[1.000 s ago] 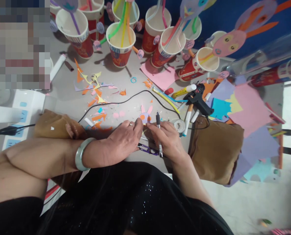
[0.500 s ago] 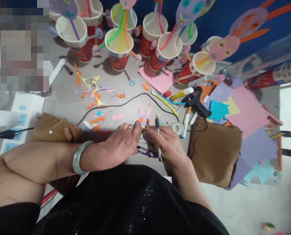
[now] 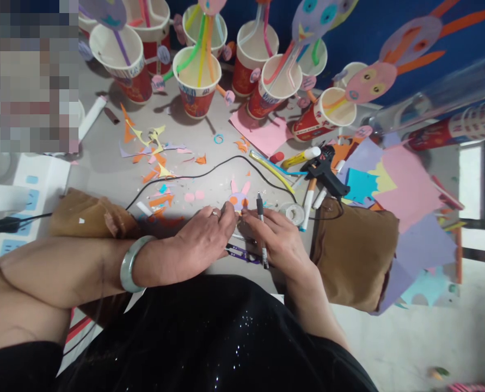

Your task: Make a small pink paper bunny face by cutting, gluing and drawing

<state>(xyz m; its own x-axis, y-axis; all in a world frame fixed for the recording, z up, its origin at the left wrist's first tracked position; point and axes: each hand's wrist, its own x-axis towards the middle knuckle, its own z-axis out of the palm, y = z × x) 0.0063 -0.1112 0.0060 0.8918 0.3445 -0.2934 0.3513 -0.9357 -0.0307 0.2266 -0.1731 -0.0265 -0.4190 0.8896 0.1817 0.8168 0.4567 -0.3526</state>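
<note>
A small purple paper rabbit face [image 3: 238,200] with pink ears and orange round cheeks lies on the table before me. My left hand [image 3: 203,231] rests at its lower left edge, fingertips pressed on the paper. From the other side my right hand [image 3: 281,237] pinches its lower right edge. A black-and-white pen [image 3: 262,231] is tucked in the right hand, standing with its black end up. Below the hands lie purple-handled scissors [image 3: 242,253], partly covered. A clear tape roll [image 3: 293,213] sits beside my right fingers.
Red-and-white paper cups [image 3: 197,81] with straws and paper faces line the back. A black glue gun [image 3: 327,171] lies right, its cord crossing the table. Paper scraps [image 3: 160,158] are scattered left. A brown pouch [image 3: 356,256] and coloured sheets sit right; a power strip [image 3: 34,190] stands left.
The view has shifted slightly. Both hands keep nearly the same place on the rabbit face, and the pen stays in the right hand.
</note>
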